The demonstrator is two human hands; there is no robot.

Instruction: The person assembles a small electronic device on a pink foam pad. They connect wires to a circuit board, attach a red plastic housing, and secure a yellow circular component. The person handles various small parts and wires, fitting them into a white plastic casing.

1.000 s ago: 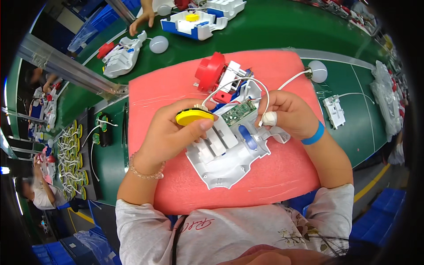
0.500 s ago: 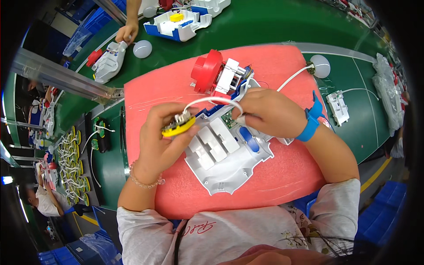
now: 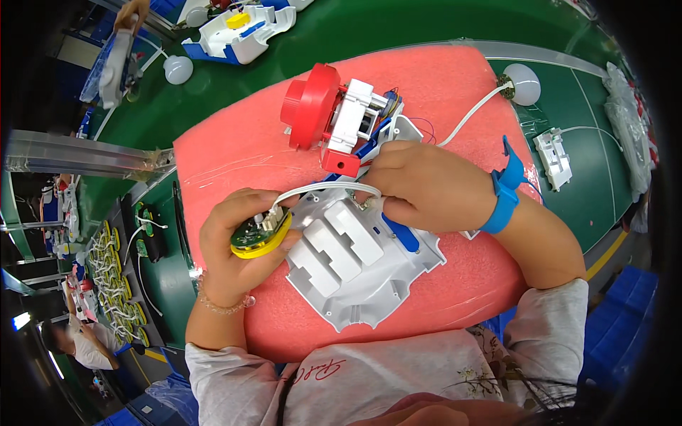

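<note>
My left hand (image 3: 231, 266) grips a round yellow-rimmed circuit board module (image 3: 261, 233), its green component side turned up. From a connector on it, a white cable (image 3: 320, 187) arches across to my right hand (image 3: 437, 186). The right fingers pinch the cable's far end low over a small circuit board, mostly hidden by the hand, inside a white plastic housing (image 3: 355, 305). This housing lies open side up with white ribbed blocks and a blue oval piece (image 3: 402, 234) in it. Behind it sits a red round part (image 3: 311, 106) joined to a white mechanism (image 3: 355, 117) with thin wires.
Under the work lies a pink foam pad (image 3: 483, 277). A white bulb (image 3: 524, 85) on a cable and a white plastic part (image 3: 553, 160) sit at right. Several yellow modules (image 3: 117, 284) line a rack at left. A co-worker's hand (image 3: 131, 14) holds a white assembly far left.
My left hand has shifted left and tilted the module, showing more of its board. The right hand stays at the housing, pinching the cable. The co-worker's white assembly has been lifted off the table.
</note>
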